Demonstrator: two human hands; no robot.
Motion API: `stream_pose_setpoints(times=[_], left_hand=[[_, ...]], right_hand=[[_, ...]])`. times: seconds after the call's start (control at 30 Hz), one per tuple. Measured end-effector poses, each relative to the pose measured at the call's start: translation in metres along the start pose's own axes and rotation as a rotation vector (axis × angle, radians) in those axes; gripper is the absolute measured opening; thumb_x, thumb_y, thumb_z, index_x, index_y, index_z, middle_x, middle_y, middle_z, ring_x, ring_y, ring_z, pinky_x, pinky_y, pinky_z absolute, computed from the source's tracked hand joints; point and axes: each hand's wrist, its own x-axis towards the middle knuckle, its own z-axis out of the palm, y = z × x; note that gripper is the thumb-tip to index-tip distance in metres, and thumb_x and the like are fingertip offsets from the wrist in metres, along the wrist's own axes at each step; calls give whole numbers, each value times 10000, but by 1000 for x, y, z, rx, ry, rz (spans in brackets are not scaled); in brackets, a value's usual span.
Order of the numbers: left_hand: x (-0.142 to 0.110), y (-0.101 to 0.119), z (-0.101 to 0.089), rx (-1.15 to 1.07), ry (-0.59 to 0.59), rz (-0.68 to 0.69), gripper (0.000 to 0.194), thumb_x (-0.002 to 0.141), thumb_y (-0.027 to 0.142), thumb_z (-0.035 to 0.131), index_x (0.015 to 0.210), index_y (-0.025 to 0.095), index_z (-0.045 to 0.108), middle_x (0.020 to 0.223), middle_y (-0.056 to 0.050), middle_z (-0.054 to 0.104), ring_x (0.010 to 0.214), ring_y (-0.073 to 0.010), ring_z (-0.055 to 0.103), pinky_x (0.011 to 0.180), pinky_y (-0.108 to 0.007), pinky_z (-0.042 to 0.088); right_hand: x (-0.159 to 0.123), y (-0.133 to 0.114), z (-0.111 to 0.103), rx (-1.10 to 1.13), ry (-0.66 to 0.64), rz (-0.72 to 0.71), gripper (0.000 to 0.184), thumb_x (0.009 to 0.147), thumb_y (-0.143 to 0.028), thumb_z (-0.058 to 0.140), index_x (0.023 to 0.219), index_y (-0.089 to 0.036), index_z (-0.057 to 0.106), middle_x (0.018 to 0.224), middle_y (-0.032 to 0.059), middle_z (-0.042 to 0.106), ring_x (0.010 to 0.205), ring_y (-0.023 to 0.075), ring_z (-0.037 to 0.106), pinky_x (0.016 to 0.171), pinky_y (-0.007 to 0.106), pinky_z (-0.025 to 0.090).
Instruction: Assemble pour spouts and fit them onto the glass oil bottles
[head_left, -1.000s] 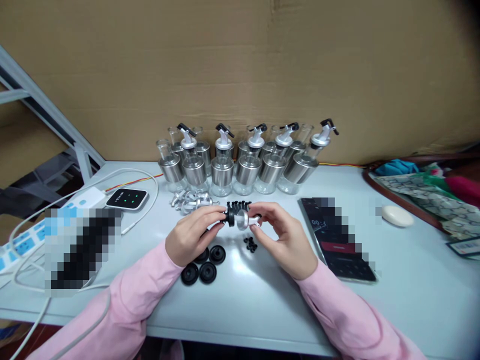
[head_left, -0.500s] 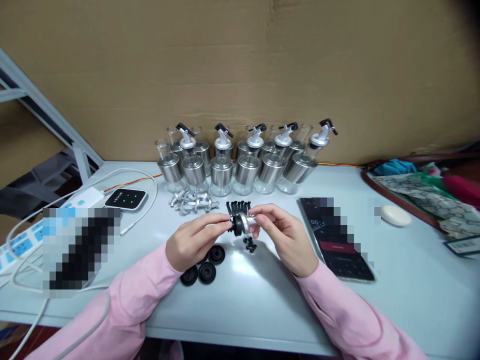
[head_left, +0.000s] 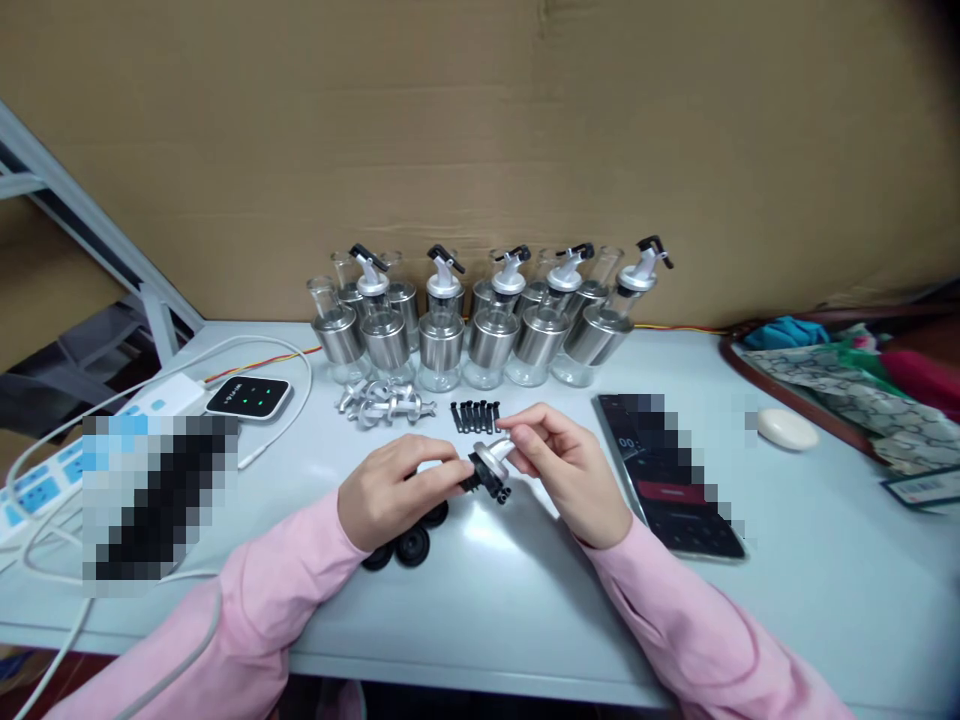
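Observation:
Between my hands is a bottle pourer, its silver spout piece (head_left: pixel 492 459) tilted and set against a black ribbed stopper (head_left: pixel 477 474). My left hand (head_left: pixel 401 487) pinches the stopper, and my right hand (head_left: pixel 562 470) pinches the silver spout end. Below the pourer lie small black caps (head_left: pixel 505 495), partly hidden by it. Black round stoppers (head_left: pixel 412 545) lie under and beside my left hand, some of them covered. Just behind my hands are a row of black levers (head_left: pixel 474 416) and a pile of silver spout pieces (head_left: pixel 386 403).
Glass bottles with steel sleeves (head_left: pixel 441 343) stand in rows at the back, several topped with pourers. A phone (head_left: pixel 675 490) lies right, near a white oval object (head_left: pixel 787 429). A power strip (head_left: pixel 45 490), white cable and small black device (head_left: pixel 249 397) occupy the left.
The silver spout piece and black stopper, apart a second ago, have come together. The pourer has since tilted, its stopper end dipping down and left.

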Motion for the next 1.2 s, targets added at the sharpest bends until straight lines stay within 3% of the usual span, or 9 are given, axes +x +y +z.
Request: stream_pose_setpoints(times=[0.23, 0.43, 0.57, 0.67, 0.8, 1.2], left_hand=[[1, -2, 3, -9, -125, -17, 406, 917, 213, 396, 1300, 122, 297, 1145, -173, 533, 1083, -219, 530, 855, -343, 516], [-1, -2, 6, -23, -228, -36, 465, 916, 166, 344, 1361, 141, 213, 1193, -166, 489, 1107, -227, 500, 886, -367, 494], [-2, -2, 6, 1, -208, -80, 512, 909, 145, 316, 1389, 166, 143, 1168, -158, 456, 1096, -236, 482, 877, -382, 490], [-2, -2, 6, 15, -182, -124, 510, 913, 192, 334, 1388, 184, 149, 1146, -147, 438, 1076, -239, 477, 868, -383, 484], [-2, -3, 5, 12, -152, -167, 475, 914, 273, 361, 1359, 191, 218, 1103, -127, 456, 1027, -235, 488, 849, -377, 476], [0, -3, 2, -20, -144, -141, 454, 908, 424, 372, 1290, 186, 308, 1035, -113, 518, 950, -216, 527, 791, -349, 466]], right_hand=[[0, -1, -1, 25, -85, 28, 278, 790, -392, 583, 940, -159, 587, 583, -31, 530, 535, 101, 483, 539, 239, 416], [-2, 3, -1, 21, -130, 18, 249, 824, -359, 542, 987, -170, 549, 611, -35, 521, 533, 99, 497, 550, 245, 435], [-5, 3, 3, -136, -120, -110, 333, 841, -262, 518, 1168, -200, 503, 786, 15, 576, 722, 130, 556, 667, 269, 467], [-8, 4, 6, -274, -132, -268, 429, 807, -189, 551, 1226, -237, 473, 957, 50, 579, 853, 154, 551, 713, 285, 476], [-10, 6, 9, -409, -160, -439, 467, 738, -117, 620, 1174, -247, 512, 1101, 72, 569, 883, 164, 555, 720, 291, 497], [-12, -1, 10, -470, -131, -448, 383, 721, -96, 593, 1084, -205, 548, 976, 49, 632, 731, 134, 559, 695, 278, 496]])
